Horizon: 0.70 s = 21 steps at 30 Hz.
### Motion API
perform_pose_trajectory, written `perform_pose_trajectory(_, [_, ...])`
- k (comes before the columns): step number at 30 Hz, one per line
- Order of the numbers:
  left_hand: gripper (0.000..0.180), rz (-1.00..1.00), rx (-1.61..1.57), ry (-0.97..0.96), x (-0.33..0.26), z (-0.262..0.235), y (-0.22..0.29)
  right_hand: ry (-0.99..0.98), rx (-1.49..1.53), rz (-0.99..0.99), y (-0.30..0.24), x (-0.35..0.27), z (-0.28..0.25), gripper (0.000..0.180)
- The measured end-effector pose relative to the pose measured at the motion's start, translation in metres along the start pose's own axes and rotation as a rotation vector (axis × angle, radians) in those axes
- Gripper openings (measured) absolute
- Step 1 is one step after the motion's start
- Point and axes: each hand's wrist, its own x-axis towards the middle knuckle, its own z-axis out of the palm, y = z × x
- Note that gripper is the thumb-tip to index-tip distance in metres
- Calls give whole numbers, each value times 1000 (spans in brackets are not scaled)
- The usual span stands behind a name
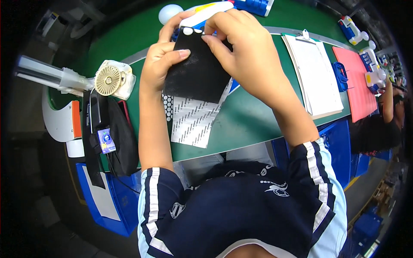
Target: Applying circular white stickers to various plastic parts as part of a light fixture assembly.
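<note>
Upright above the table's near edge is a black sheet (195, 75) with a fine mesh-like surface. My left hand (160, 64) grips its left side, thumb on the front face. At the sheet's top edge, my right hand (247, 53) is closed in a pinch, thumb against forefinger; whether anything small sits between them is hidden. White round dots (188, 31) show along that top edge. Below the black sheet lies a white sheet with rows of grey print (193, 124), and beside it part of a dark sheet covered in white dots (167, 108).
Beyond my hands is a white, blue and yellow plastic device (211, 13). A small cream fan (108, 80) and a black bag (120, 142) are at left. To the right lie a clipboard with papers (316, 77) and a pink mat (355, 81). Another person's arm (388, 101) shows far right.
</note>
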Motion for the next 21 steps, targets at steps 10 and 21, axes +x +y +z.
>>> perform_pose_trajectory(10, [44,-224,-357,106,-14,-12,1,-148,633,646,36,-81,-22,12])
perform_pose_trajectory(21, [25,-255,-523,264,-21,-24,-4,-134,1094,877,27,-130,34,9])
